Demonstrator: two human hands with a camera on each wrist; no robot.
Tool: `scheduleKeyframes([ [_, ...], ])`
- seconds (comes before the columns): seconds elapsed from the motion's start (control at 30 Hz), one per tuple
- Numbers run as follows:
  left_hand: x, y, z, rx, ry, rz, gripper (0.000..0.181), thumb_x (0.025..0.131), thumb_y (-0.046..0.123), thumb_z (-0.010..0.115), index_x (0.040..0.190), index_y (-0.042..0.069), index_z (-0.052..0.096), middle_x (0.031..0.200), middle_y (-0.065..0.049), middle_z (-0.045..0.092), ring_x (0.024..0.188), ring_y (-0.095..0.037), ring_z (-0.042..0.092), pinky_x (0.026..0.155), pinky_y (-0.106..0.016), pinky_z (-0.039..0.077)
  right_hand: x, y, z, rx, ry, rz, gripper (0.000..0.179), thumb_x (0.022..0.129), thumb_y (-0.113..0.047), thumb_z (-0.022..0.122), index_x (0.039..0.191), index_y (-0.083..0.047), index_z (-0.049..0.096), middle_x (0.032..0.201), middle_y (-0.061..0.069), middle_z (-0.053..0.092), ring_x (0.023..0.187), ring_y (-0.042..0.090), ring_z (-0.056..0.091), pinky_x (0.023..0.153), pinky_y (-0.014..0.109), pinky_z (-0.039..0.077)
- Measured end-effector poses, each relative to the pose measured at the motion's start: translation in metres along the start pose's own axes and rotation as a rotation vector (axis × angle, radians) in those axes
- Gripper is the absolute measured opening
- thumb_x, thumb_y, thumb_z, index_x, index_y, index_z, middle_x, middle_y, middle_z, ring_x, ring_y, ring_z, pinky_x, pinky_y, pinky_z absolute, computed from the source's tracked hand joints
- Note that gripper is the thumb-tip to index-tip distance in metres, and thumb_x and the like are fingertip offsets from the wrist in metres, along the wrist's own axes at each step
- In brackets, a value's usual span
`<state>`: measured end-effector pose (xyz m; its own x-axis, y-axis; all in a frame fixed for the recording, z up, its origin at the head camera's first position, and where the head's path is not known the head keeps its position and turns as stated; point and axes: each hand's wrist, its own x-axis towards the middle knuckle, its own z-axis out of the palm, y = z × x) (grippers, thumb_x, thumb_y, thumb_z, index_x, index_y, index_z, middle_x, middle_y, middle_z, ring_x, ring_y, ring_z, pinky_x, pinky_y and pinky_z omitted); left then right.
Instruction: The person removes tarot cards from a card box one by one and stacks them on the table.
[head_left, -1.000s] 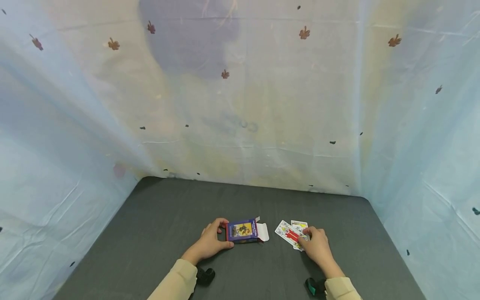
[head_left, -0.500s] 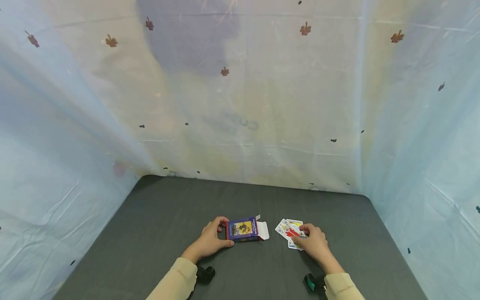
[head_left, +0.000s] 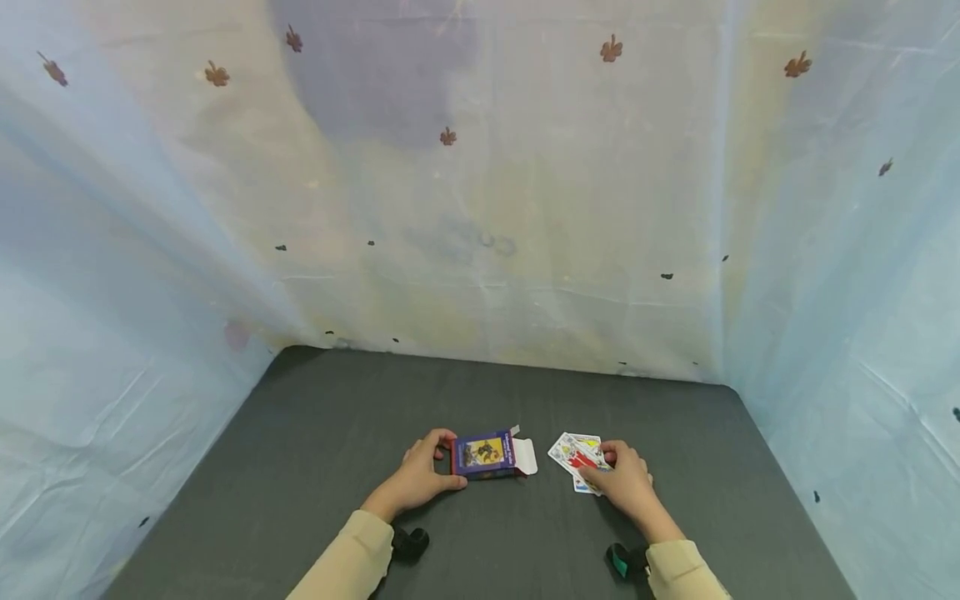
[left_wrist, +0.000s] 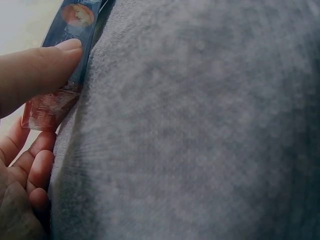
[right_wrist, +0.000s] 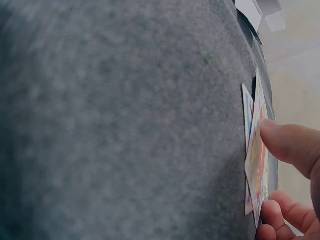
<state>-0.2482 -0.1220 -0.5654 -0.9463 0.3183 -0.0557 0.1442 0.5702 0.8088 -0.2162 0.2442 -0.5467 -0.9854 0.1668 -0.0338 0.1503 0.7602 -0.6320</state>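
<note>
In the head view my left hand (head_left: 415, 475) grips the closed end of a blue and red tarot card box (head_left: 483, 452), thumb along the near side and fingers at the far side. The box lies flat, its white flap open towards the right. Seen from the left wrist, the thumb presses the box's narrow side (left_wrist: 75, 27), which bears a round face picture. To the right, my right hand (head_left: 626, 482) pinches a tarot card (head_left: 576, 454) with a red figure. Another tarot card (head_left: 585, 487) lies crosswise under it, mostly covered. From the right wrist, the upper card (right_wrist: 257, 155) stands slightly tilted.
Both sit on a dark grey cloth-covered table (head_left: 360, 400). Pale patterned curtains (head_left: 525, 208) enclose its back and sides. Black wrist straps (head_left: 408, 546) hang below the sleeves. A gap of bare cloth separates the box flap from the cards.
The lower card has shifted left beneath the upper one, so its far end now shows further left. My left hand and the box have stayed in place; the head view has tilted slightly.
</note>
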Motion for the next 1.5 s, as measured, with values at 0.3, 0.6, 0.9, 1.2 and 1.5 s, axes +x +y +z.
scheduleKeyframes([
  [0.3, 0.002, 0.003, -0.004, 0.008, 0.009, 0.007, 0.073, 0.073, 0.048, 0.082, 0.132, 0.027, 0.043, 0.118, 0.000, 0.047, 0.108, -0.020, 0.042, 0.086, -0.051, 0.035, 0.004, -0.002, 0.001, 0.026, -0.001, -0.037, 0.067, 0.078, -0.037, 0.080, 0.128, 0.000, 0.053, 0.112, 0.010, 0.057, 0.105, 0.033, 0.045, 0.086, 0.052, 0.026],
  [0.6, 0.002, 0.002, -0.001, 0.010, 0.005, -0.004, 0.073, 0.073, 0.049, 0.082, 0.131, 0.027, 0.044, 0.119, 0.000, 0.047, 0.109, -0.020, 0.043, 0.086, -0.051, 0.036, 0.003, -0.006, 0.007, 0.032, -0.033, -0.051, 0.072, 0.076, -0.037, 0.083, 0.130, -0.002, 0.051, 0.116, 0.009, 0.057, 0.110, 0.032, 0.044, 0.086, 0.051, 0.025],
  [0.9, 0.001, 0.002, -0.001, 0.008, 0.002, -0.001, 0.073, 0.073, 0.050, 0.082, 0.131, 0.028, 0.044, 0.118, -0.001, 0.048, 0.108, -0.021, 0.042, 0.084, -0.051, 0.036, -0.001, -0.018, 0.000, -0.047, -0.064, 0.017, 0.058, 0.073, -0.033, 0.085, 0.111, 0.000, 0.056, 0.092, 0.006, 0.057, 0.085, 0.028, 0.050, 0.078, 0.052, 0.029],
  [1.2, 0.000, 0.003, -0.002, 0.001, -0.005, -0.007, 0.073, 0.073, 0.048, 0.082, 0.131, 0.028, 0.044, 0.118, -0.001, 0.048, 0.108, -0.021, 0.042, 0.084, -0.051, 0.036, -0.003, -0.026, 0.002, -0.095, -0.069, 0.045, 0.044, 0.075, -0.038, 0.083, 0.087, -0.006, 0.055, 0.075, 0.004, 0.052, 0.074, 0.026, 0.047, 0.071, 0.050, 0.031],
  [1.5, -0.001, 0.003, -0.003, -0.015, -0.012, -0.019, 0.074, 0.072, 0.051, 0.082, 0.131, 0.029, 0.044, 0.117, -0.001, 0.047, 0.108, -0.022, 0.042, 0.084, -0.050, 0.036, 0.000, -0.026, 0.013, -0.107, 0.001, 0.082, 0.045, 0.081, -0.045, 0.076, 0.082, -0.007, 0.051, 0.072, 0.005, 0.050, 0.073, 0.028, 0.047, 0.077, 0.056, 0.028],
])
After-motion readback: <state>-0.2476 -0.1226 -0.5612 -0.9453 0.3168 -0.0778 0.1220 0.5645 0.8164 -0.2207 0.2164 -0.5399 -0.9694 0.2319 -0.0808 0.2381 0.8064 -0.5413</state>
